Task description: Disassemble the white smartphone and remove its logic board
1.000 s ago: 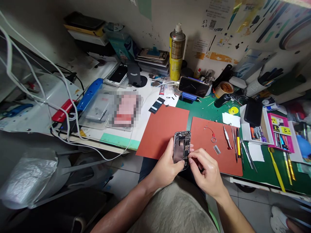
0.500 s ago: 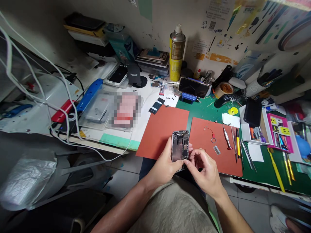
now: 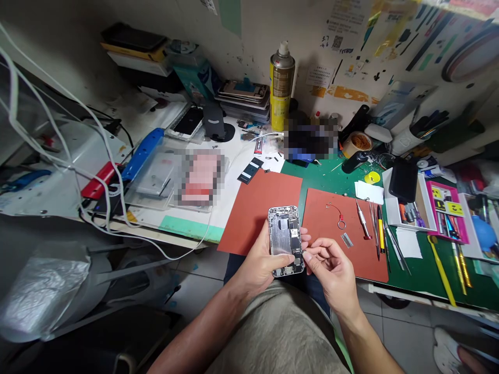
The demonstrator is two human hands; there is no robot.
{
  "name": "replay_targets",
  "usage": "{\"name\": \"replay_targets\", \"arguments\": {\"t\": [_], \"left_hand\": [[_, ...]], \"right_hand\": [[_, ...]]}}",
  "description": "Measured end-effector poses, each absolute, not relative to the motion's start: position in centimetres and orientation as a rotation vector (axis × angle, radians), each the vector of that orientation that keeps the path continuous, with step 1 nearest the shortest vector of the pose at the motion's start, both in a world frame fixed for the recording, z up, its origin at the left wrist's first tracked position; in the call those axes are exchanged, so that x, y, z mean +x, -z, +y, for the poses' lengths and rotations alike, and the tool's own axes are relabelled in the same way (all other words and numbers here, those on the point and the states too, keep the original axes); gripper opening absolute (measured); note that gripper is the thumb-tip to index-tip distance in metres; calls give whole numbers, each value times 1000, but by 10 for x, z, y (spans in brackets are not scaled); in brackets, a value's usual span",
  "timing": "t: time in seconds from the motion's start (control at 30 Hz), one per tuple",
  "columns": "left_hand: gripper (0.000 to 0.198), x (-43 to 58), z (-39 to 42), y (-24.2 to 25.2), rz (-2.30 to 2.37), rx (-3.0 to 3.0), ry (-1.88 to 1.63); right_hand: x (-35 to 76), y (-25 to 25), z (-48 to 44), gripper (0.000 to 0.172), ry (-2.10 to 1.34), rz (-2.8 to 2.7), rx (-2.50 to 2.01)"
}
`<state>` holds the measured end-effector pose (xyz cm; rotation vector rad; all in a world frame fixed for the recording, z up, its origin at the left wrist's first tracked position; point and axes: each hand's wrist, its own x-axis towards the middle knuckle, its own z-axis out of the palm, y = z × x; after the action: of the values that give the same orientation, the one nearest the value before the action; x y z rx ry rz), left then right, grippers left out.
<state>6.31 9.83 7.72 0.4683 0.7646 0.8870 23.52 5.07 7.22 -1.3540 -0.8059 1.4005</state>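
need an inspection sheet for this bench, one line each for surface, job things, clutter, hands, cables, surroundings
Surface: white section at left, green section at right; left red-brown mat and right red-brown mat lie on top.
Job's things: opened phone, inner parts exposed.
Clutter: spray can standing at the back; hand tools, open trays and small parts spread about.
Hands: left hand grips the phone, thumb across its lower part; right hand at its lower right edge, anything pinched too small to tell.
Cables: white cables hang at left; one loops below the front edge.
Surroundings: marked wall behind, tiled floor below.
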Motion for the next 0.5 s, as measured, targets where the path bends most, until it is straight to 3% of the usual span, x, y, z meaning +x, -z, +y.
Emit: {"name": "replay_targets", "arguments": {"t": [0.5], "left_hand": [[74,62,100,-83,638,359,-930]], "right_hand": [[234,-78,46,29,-1396,-821,-1317]]}}
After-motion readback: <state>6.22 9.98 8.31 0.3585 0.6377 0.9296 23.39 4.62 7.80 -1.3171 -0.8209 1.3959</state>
